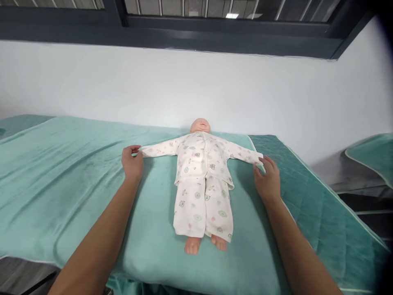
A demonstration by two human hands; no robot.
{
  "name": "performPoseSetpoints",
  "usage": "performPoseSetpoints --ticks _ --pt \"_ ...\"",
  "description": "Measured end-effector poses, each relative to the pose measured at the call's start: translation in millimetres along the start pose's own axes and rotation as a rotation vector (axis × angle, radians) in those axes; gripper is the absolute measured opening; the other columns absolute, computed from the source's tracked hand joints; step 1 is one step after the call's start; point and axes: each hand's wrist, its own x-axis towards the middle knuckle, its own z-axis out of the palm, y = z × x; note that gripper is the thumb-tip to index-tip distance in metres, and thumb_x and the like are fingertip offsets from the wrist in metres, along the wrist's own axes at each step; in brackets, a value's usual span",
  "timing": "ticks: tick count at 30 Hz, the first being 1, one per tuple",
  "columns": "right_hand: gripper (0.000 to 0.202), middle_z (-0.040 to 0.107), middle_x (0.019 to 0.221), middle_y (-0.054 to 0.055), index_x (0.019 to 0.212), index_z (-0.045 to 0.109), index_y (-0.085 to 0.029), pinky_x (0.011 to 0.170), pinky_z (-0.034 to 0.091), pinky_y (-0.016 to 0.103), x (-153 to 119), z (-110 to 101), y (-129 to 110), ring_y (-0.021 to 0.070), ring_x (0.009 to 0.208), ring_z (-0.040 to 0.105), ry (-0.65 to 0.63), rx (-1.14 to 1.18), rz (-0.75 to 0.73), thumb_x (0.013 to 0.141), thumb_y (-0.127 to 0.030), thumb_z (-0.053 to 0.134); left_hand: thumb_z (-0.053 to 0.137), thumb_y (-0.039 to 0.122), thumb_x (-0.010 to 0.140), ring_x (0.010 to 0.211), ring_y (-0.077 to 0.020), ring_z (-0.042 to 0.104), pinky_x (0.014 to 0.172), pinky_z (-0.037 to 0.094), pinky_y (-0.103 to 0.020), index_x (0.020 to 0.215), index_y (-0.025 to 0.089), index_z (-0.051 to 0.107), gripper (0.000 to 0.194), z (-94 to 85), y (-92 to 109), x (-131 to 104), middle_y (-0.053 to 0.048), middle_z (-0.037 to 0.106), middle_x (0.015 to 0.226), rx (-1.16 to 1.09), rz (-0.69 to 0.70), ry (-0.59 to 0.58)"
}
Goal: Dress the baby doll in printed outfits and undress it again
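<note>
White printed cloth clothes the baby doll (200,125) in the head view: a long-sleeved pajama top (204,157) over loose pajama trousers (190,205), with the bare feet (192,246) showing below the hems. Thumb and fingertips of the left hand (132,162) are drawn together on the cuff of the left-side sleeve (161,148). On the other side, the right hand (267,178) has its thumb below and forefinger above the cuff of the right-side sleeve (244,154), pinching the cloth with little gap; how firmly either cuff is gripped is too small to tell for sure. Between the two hands lies the doll, on its back, both sleeves stretched outward to the fingers, head toward the white wall (153,82) and feet toward the wearer. Beneath it spreads a pale green sheet (76,164), with a darker quilted cover (322,229) beside it, to the right.
</note>
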Motion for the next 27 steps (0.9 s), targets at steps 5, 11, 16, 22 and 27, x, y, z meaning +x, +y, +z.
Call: performPoseSetpoints --ticks 5,11,16,22,27 --pt "0.032 0.056 0.136 0.011 0.124 0.058 -0.023 0.104 0.044 0.049 -83 -37 -76 0.0254 0.126 0.053 -0.228 0.21 -0.048 0.094 -0.032 0.052 0.05 0.011 0.078 0.093 -0.0163 0.059 0.078 0.048 -0.027 0.095 0.017 0.064 0.023 -15.8 23 -20 -0.005 0.062 0.099 0.058 0.138 0.01" --pt "0.028 0.051 0.139 0.01 0.124 0.055 -0.026 0.103 0.045 0.047 -177 -79 -117 0.0246 0.126 0.05 -0.337 0.228 0.041 0.096 -0.029 0.053 0.05 0.019 0.09 0.098 -0.0191 0.06 0.086 0.048 -0.033 0.103 0.021 0.064 0.02 -79.5 71 -157 -0.004 0.064 0.104 0.045 0.213 -0.336" --pt "0.035 0.051 0.126 0.012 0.128 0.05 -0.024 0.095 0.05 0.047 -198 -88 -133 0.0257 0.117 0.052 -0.334 0.202 0.044 0.094 -0.028 0.055 0.06 0.022 0.087 0.109 -0.0246 0.055 0.094 0.042 -0.041 0.122 0.024 0.057 0.036 -113.9 95 -255 -0.006 0.062 0.115 0.179 0.214 -0.527" --pt "0.033 0.042 0.139 0.015 0.125 0.054 -0.024 0.101 0.045 0.053 -197 -83 -176 0.0304 0.13 0.041 -0.342 0.052 -0.144 0.092 -0.02 0.055 0.06 0.024 0.087 0.099 -0.0249 0.058 0.088 0.038 -0.042 0.11 0.023 0.062 0.022 -105.1 105 -243 -0.003 0.068 0.101 0.22 0.102 -0.554" --pt "0.02 0.046 0.144 0.014 0.109 0.06 -0.02 0.111 0.033 0.06 -173 -63 -197 0.0346 0.138 0.034 -0.361 -0.098 -0.292 0.09 -0.016 0.057 0.056 0.027 0.091 0.093 -0.0211 0.06 0.089 0.039 -0.038 0.096 0.023 0.065 0.011 -103.1 114 -236 -0.001 0.069 0.096 0.043 -0.04 -0.61"
